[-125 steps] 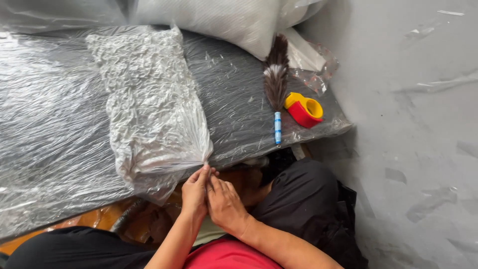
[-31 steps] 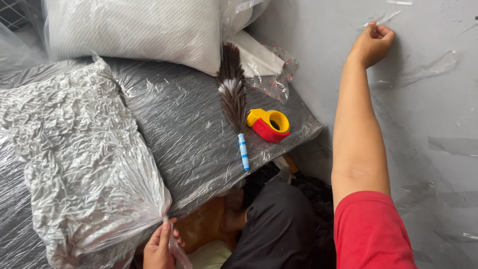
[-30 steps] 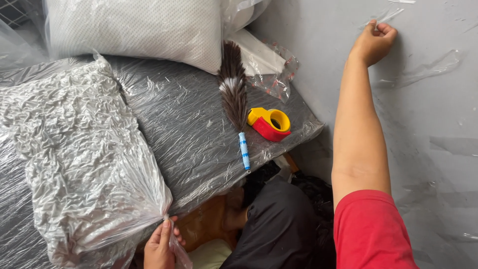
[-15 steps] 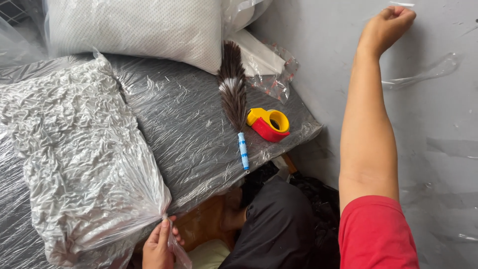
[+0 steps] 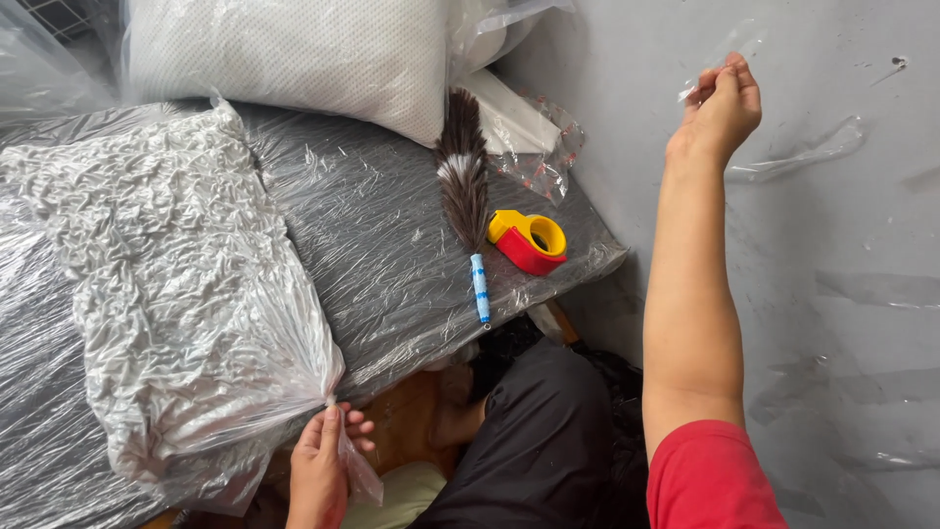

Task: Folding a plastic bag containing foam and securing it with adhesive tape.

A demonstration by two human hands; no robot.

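Note:
My left hand (image 5: 325,462) pinches the gathered neck of a clear plastic bag (image 5: 186,294) packed flat around a crinkled white filling, at the near edge of the plastic-covered table (image 5: 392,245). My right hand (image 5: 723,103) is raised in front of the grey wall (image 5: 842,245), with its fingertips closed on a small strip of clear tape (image 5: 693,90). More strips of clear tape (image 5: 813,157) stick to the wall beside it.
A feather duster with a blue-and-white handle (image 5: 468,201) and a red-and-yellow tape dispenser (image 5: 529,240) lie on the table's right end. A white pillow in plastic (image 5: 294,59) rests at the back. My dark-trousered legs are below the table edge.
My right arm went up to the wall, then the hand came down and away holding a strip of clear tape. The left hand stayed on the bag neck.

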